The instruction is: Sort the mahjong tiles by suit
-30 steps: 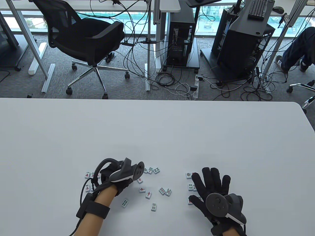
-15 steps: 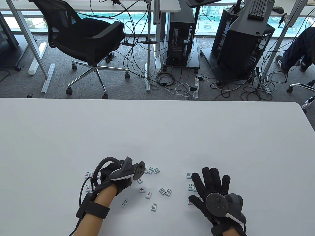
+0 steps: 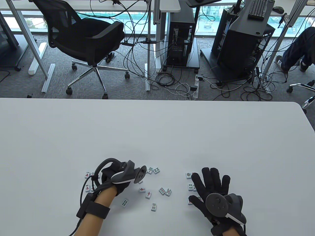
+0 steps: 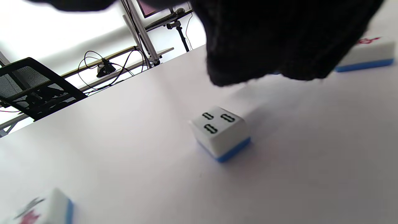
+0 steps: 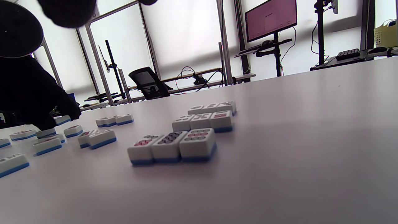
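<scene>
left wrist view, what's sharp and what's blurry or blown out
Left wrist view: the three-bamboo tile is sharp; the gloved fingers are a dark blur along the top; the tile at the bottom left corner is soft; the windows behind are blown out white.

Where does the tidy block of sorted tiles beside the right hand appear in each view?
Table view: lower right of centre, the sorted tiles lie partly under the right hand.
Left wrist view: not in it.
Right wrist view: centre, three rows.
Shared landmark: the black office chair, beyond the table in all three.
</scene>
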A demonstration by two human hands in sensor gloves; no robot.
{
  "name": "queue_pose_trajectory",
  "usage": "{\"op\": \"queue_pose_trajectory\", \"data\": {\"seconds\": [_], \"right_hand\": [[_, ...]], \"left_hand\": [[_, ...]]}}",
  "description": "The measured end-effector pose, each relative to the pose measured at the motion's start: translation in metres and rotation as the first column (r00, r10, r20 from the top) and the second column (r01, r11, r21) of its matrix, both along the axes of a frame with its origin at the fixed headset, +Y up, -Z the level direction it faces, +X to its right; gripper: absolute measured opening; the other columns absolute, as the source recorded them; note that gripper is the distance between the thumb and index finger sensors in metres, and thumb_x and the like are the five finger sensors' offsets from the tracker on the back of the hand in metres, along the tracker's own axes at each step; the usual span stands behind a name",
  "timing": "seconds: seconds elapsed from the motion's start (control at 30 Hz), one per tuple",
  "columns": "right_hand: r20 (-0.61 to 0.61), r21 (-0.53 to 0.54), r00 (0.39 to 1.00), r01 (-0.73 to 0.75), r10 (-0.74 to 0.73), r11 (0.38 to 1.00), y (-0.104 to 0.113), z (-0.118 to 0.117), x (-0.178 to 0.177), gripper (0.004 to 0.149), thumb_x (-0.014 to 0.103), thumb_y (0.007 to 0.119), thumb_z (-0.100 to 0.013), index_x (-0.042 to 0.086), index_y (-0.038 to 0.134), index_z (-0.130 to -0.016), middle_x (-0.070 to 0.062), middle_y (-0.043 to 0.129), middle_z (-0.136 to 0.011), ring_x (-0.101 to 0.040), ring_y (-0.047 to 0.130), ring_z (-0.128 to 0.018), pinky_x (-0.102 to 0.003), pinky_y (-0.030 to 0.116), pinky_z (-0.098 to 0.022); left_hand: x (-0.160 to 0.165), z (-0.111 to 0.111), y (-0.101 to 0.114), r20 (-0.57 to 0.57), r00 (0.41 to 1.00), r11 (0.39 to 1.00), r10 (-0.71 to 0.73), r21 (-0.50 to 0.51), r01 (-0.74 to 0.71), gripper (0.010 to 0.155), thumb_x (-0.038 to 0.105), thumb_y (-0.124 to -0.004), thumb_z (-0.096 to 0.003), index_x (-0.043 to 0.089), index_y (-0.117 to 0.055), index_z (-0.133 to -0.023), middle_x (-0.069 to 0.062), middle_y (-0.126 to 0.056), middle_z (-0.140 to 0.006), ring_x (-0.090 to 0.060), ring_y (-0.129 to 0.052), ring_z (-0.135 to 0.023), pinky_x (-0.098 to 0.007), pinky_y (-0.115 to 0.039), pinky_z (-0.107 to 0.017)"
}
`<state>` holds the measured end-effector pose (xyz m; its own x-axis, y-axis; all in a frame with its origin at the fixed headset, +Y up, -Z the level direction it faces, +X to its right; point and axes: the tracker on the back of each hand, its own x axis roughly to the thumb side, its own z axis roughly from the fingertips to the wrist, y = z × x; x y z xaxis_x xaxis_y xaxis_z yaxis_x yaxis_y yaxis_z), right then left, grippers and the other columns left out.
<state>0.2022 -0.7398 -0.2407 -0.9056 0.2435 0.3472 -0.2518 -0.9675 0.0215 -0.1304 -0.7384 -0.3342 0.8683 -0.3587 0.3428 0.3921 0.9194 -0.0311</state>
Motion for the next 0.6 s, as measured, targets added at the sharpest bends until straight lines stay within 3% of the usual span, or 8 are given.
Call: {"op": "queue_pose_trajectory", "data": {"seconds": [0.13, 0.27, 0.6], "right_hand": [[0.003, -0.002, 1.0, 0.003, -0.003, 1.0, 0.0, 0.0, 0.001, 0.075, 0.061, 0.058, -0.052, 0.035, 0.02, -0.112, -0.008, 0.004, -0.118, -0.037, -0.005, -0.104, -0.069, 0.003, -0.07], [0.004, -0.005, 1.0, 0.003, -0.003, 1.0, 0.0, -0.001, 0.001, 0.075, 0.061, 0.058, -0.052, 0.035, 0.021, -0.112, -0.008, 0.004, -0.118, -0.037, -0.004, -0.104, -0.069, 0.003, -0.07], [0.008, -0.009, 1.0, -0.007, 0.007, 1.0, 0.0, -0.001, 0.001, 0.075, 0.061, 0.058, -0.052, 0.035, 0.02, -0.112, -0.008, 0.005, -0.118, -0.038, -0.004, -0.104, -0.069, 0.004, -0.07]], "left_hand": [[-0.024, -0.002, 0.011, -0.065, 0.998, 1.0, -0.006, 0.021, 0.007, 0.06, 0.05, -0.092, -0.0274, 0.021, -0.086, -0.08, 0.016, -0.1, -0.029, -0.005, -0.09, -0.002, -0.033, -0.086, -0.017], [-0.043, -0.003, 0.003, -0.124, 0.992, 0.999, -0.038, -0.035, 0.033, 0.06, 0.049, -0.092, -0.0272, 0.021, -0.086, -0.08, 0.016, -0.1, -0.029, -0.005, -0.09, -0.002, -0.033, -0.086, -0.017], [-0.041, 0.001, -0.019, -0.103, 0.992, 0.992, -0.076, -0.105, 0.065, 0.057, 0.049, -0.092, -0.0277, 0.024, -0.087, -0.079, 0.016, -0.1, -0.031, -0.005, -0.091, -0.004, -0.033, -0.086, -0.018]]}}
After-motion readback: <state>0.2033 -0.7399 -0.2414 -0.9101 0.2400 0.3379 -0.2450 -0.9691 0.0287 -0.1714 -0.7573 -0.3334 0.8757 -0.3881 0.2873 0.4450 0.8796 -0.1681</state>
